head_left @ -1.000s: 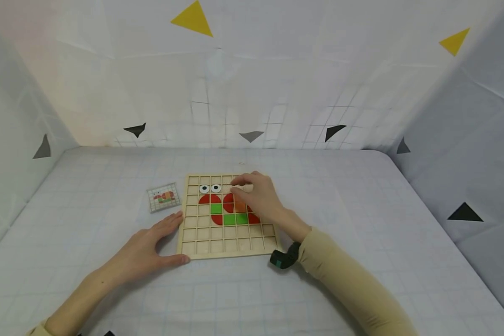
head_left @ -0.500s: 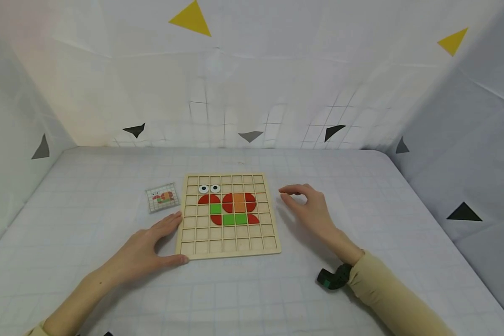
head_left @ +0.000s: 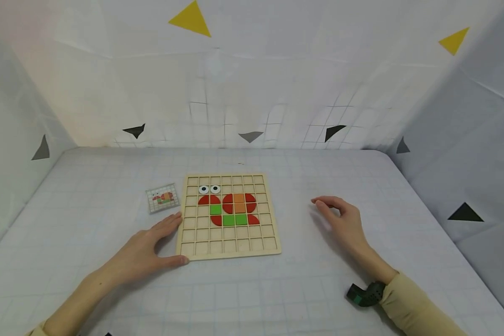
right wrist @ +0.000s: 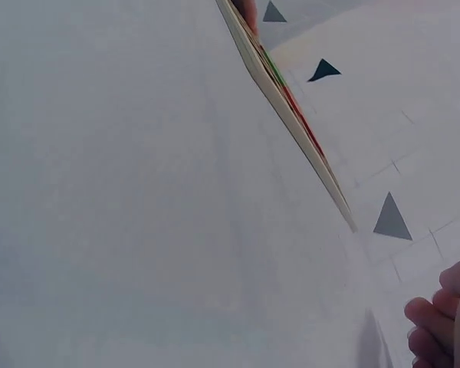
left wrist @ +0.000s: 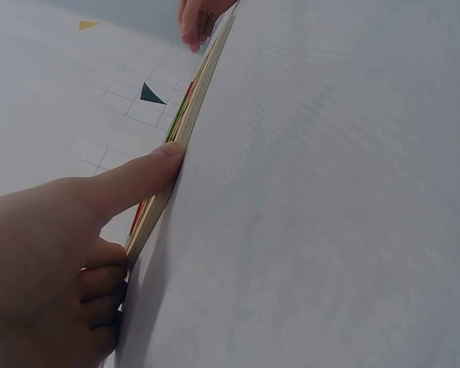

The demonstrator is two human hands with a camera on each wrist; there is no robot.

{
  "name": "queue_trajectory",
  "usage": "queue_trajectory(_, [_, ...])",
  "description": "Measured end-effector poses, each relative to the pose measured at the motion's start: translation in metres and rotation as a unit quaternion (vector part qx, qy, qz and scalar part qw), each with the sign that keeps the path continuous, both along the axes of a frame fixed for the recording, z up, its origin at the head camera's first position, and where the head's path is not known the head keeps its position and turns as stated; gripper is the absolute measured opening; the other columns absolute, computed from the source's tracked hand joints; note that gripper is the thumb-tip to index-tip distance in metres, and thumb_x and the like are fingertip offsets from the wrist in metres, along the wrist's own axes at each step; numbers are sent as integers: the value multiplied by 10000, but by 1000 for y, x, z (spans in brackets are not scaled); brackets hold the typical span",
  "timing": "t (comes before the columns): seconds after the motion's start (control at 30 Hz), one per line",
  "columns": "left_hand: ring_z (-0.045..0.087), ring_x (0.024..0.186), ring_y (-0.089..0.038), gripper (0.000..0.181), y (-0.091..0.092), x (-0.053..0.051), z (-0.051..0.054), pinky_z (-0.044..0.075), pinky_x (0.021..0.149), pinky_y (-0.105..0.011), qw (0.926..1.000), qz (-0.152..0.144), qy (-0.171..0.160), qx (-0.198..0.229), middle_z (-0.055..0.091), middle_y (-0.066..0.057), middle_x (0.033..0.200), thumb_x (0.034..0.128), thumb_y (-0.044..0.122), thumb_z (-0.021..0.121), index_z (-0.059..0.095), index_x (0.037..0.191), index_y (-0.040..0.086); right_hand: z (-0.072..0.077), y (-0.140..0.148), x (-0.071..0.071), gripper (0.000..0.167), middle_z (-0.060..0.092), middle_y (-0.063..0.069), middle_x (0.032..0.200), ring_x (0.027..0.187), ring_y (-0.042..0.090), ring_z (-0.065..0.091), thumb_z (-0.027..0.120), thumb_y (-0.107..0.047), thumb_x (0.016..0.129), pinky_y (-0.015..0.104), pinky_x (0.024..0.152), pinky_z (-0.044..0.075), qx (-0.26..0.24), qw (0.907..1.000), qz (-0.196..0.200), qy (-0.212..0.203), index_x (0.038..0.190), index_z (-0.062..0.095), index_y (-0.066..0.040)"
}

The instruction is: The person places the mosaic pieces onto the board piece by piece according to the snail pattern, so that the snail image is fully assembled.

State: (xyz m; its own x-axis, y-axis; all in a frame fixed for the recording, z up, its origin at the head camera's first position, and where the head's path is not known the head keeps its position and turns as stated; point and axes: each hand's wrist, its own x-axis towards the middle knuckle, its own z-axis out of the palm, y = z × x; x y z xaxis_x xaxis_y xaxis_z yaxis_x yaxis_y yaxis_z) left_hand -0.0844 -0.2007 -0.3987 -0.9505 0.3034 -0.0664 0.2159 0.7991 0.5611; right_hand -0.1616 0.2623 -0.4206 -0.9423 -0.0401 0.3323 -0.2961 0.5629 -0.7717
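A square wooden grid board (head_left: 231, 242) lies on the table in the head view. Set in its cells are red curved pieces (head_left: 227, 204), green squares (head_left: 241, 219), orange pieces (head_left: 239, 203) and two round eye pieces (head_left: 209, 189). My left hand (head_left: 144, 252) rests at the board's left side, fingertips against that edge and thumb (left wrist: 142, 178) on the near corner. Off to the board's right, my right hand (head_left: 342, 224) hovers apart from it with fingers loosely bent and thumb near the index fingertip. Nothing is seen held in it.
A small pattern card (head_left: 162, 198) showing a similar coloured figure lies left of the board. White cloth walls (head_left: 269, 84) with yellow and dark triangles stand behind and beside the table (head_left: 235, 298). A black wrist device (head_left: 365, 294) sits by the right sleeve.
My right hand has drawn back from over the board, moving right and toward me. The orange and red pieces it covered now show in full. My left hand stays put.
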Motion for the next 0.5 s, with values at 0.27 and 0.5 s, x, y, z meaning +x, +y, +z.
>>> queue_trajectory(0.27, [295, 1486, -365, 1035, 0, -3, -1, 314, 1118, -657, 10000, -5, 0, -26, 315, -30, 1632, 757, 708, 715, 360, 1561, 161, -9, 12, -2, 235, 712, 162, 1165, 1051, 32, 595, 614, -170, 1005, 141, 871, 426, -405, 9989, 235, -77, 1178, 713, -46])
queue_trajectory(0.5, [300, 1482, -375, 1038, 0, -3, -1, 315, 1106, -676, 10000, -14, -43, -69, 320, -43, 1630, 756, 711, 714, 363, 1560, 156, -11, 16, 0, 240, 715, 96, 1174, 1121, 26, 587, 604, -231, 1014, 142, 901, 428, -578, 9975, 341, -207, 1185, 717, -107])
